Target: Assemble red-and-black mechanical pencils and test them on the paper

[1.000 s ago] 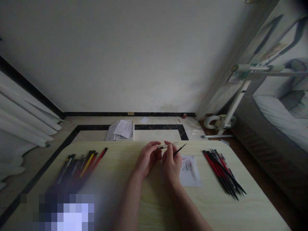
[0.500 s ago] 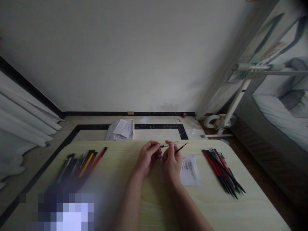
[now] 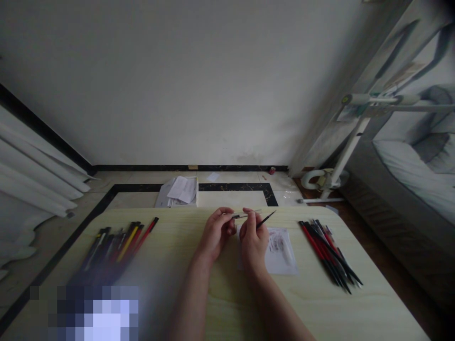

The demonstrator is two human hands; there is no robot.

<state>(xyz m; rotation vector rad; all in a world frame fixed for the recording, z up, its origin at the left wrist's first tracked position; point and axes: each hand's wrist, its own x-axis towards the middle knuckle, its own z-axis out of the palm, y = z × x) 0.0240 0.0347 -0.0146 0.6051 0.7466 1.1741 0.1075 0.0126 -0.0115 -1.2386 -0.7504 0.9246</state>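
My left hand (image 3: 214,235) is closed, its thumb and fingers pinching the near end of a thin, pale pen refill (image 3: 242,216) with a dark section. The refill's other end reaches the fingertips of my right hand (image 3: 254,242). That hand is also wrapped round a slim black pen piece (image 3: 266,219), whose narrow point sticks out to the upper right. Both hands are above the far half of the table, close together. Under and beside my right hand lies a white sheet of paper (image 3: 284,258) with dark scribbles on it.
Several pens (image 3: 128,242), black, yellow and red, lie on the left of the wooden table (image 3: 227,303). Another pile of red and black pens (image 3: 325,248) is on the right. Beyond the table, a box of papers (image 3: 183,189) stands on the floor before the wall.
Both hands have shifted very slightly left with the refill and the black pen piece. Their grips look the same, and the pen piles have not moved.
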